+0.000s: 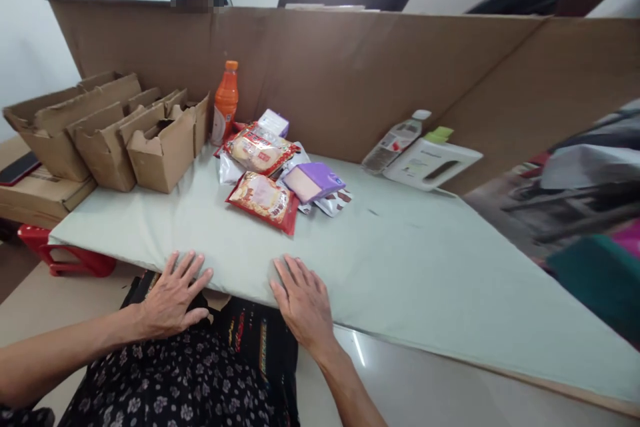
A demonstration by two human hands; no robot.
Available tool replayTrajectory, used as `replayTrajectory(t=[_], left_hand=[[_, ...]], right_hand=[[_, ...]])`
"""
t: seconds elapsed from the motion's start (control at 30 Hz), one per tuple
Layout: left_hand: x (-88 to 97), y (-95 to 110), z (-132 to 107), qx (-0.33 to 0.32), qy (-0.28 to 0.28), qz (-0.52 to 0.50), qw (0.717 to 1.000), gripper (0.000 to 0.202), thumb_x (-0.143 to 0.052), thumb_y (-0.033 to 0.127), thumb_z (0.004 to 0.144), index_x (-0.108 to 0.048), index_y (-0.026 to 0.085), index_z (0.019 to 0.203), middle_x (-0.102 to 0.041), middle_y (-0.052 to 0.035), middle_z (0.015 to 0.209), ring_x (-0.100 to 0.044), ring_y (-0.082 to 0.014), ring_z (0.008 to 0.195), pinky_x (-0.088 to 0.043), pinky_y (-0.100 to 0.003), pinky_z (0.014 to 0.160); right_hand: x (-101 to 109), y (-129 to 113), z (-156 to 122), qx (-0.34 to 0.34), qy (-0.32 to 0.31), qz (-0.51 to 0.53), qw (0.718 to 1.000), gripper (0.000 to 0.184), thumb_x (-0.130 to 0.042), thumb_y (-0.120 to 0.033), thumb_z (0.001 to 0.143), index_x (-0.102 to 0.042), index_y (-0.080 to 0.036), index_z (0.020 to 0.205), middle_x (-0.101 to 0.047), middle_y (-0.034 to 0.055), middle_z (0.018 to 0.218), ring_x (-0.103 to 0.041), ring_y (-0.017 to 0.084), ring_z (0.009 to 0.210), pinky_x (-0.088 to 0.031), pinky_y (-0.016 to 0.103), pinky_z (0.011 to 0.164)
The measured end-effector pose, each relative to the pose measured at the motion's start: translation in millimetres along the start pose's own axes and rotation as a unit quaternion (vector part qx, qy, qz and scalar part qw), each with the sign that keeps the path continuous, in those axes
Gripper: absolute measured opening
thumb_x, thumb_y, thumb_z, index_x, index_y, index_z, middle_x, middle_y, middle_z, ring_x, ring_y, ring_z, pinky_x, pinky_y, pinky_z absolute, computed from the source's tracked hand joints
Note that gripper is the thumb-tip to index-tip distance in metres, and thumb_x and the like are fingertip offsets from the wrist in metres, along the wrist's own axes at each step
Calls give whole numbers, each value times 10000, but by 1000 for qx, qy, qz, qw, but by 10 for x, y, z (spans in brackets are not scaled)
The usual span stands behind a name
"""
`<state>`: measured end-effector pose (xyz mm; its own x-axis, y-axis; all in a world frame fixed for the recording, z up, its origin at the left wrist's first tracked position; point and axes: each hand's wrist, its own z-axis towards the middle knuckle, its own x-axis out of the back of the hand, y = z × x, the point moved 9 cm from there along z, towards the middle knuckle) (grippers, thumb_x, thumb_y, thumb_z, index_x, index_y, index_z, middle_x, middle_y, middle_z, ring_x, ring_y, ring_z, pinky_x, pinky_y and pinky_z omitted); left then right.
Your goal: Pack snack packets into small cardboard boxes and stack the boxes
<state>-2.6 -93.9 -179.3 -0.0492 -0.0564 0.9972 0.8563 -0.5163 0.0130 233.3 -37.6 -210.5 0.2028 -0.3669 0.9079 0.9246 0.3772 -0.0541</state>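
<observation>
My left hand [173, 297] lies flat on the near edge of the pale green table [400, 253], fingers spread, holding nothing. My right hand [303, 303] rests beside it on the same edge, also flat and empty. Beyond the hands, in the middle of the table, lies a heap of snack packets: a red packet [263, 200] nearest me, another red packet [257, 150] behind it, and a purple packet [315, 181] to the right. An orange drink bottle [225, 103] stands upright behind the heap.
Several open cardboard boxes [115, 130] stand at the table's left. A clear bottle [395, 141] lies beside a white tape dispenser [430, 161] at the back right. A cardboard wall [350, 73] closes off the back and right side. A red stool [65, 257] sits under the left corner.
</observation>
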Motion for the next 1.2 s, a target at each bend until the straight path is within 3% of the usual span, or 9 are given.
replayTrajectory(t=[0.13, 0.33, 0.53, 0.63, 0.73, 0.83, 1.03, 1.1, 1.2], left_hand=[[239, -195, 232, 21, 6, -16, 1000, 459, -588, 482, 1049, -616, 211, 1418, -587, -147, 1527, -568, -320, 1397, -483, -516, 1157], [249, -1112, 486, 144, 18, 2, 989, 449, -698, 399, 1011, -605, 203, 1403, -546, -132, 1538, -557, -344, 1383, -485, -610, 1141], [349, -2148, -638, 373, 29, 43, 926, 455, -708, 388, 1005, -602, 202, 1407, -559, -133, 1519, -568, -346, 1369, -480, -624, 1142], [518, -2313, -1201, 444, 53, 54, 893, 417, -704, 374, 1008, -620, 197, 1376, -585, -128, 1485, -583, -336, 1350, -486, -613, 1137], [692, -2298, -1310, 454, 97, 51, 884, 366, -693, 398, 1007, -655, 174, 1294, -644, -127, 1391, -626, -324, 1288, -512, -600, 1102], [975, -2190, -971, 414, 181, 45, 891, 404, -586, 453, 1010, -640, 184, 1307, -602, -174, 1463, -565, -375, 1389, -469, -628, 1148], [1763, -2154, 247, 307, 316, 12, 897, 727, -575, 500, 921, -421, 173, 1552, -427, -143, 1664, -221, -337, 1629, -226, -548, 1328], [1867, -2282, 632, 295, 312, -25, 903, 806, -613, 474, 868, -401, 128, 1564, -515, -167, 1594, -351, -353, 1567, -314, -527, 1289], [1850, -2413, 1015, 289, 276, -85, 913, 645, -593, 433, 819, -588, 112, 1377, -719, -159, 1293, -674, -326, 1192, -541, -468, 1077]], right_hand=[[-48, 31, -50, -3, 3, 0, 1000, 450, -379, -333, 1083, -681, -207, 1392, -638, 131, 1504, -544, 304, 1407, -421, 487, 1133], [-28, 27, -110, 20, 38, -4, 999, 513, -300, -371, 1097, -690, -178, 1368, -665, 150, 1462, -571, 312, 1372, -429, 499, 1113], [30, 17, -146, 33, 72, 11, 997, 515, -300, -392, 1097, -686, -163, 1349, -686, 169, 1419, -600, 333, 1323, -459, 517, 1070], [67, 17, -145, 26, 77, 33, 996, 460, -350, -387, 1085, -668, -205, 1364, -688, 161, 1414, -606, 339, 1321, -464, 533, 1064], [82, -12, -134, 37, 88, 48, 994, 418, -394, -360, 1074, -653, -224, 1373, -692, 154, 1408, -615, 350, 1313, -471, 546, 1048], [60, -17, -134, 48, 112, 44, 992, 415, -408, -335, 1064, -637, -219, 1390, -691, 154, 1411, -620, 367, 1300, -472, 556, 1027], [-4, 17, -149, 46, 112, 35, 992, 420, -438, -323, 1051, -607, -256, 1429, -672, 124, 1455, -605, 350, 1331, -445, 546, 1060], [3, 16, -138, 37, 95, 34, 994, 417, -444, -328, 1053, -614, -252, 1426, -660, 120, 1475, -597, 340, 1349, -435, 539, 1083], [32, -2, -107, 29, 73, 30, 996, 408, -451, -330, 1056, -630, -252, 1414, -659, 110, 1484, -599, 323, 1353, -433, 521, 1095]])
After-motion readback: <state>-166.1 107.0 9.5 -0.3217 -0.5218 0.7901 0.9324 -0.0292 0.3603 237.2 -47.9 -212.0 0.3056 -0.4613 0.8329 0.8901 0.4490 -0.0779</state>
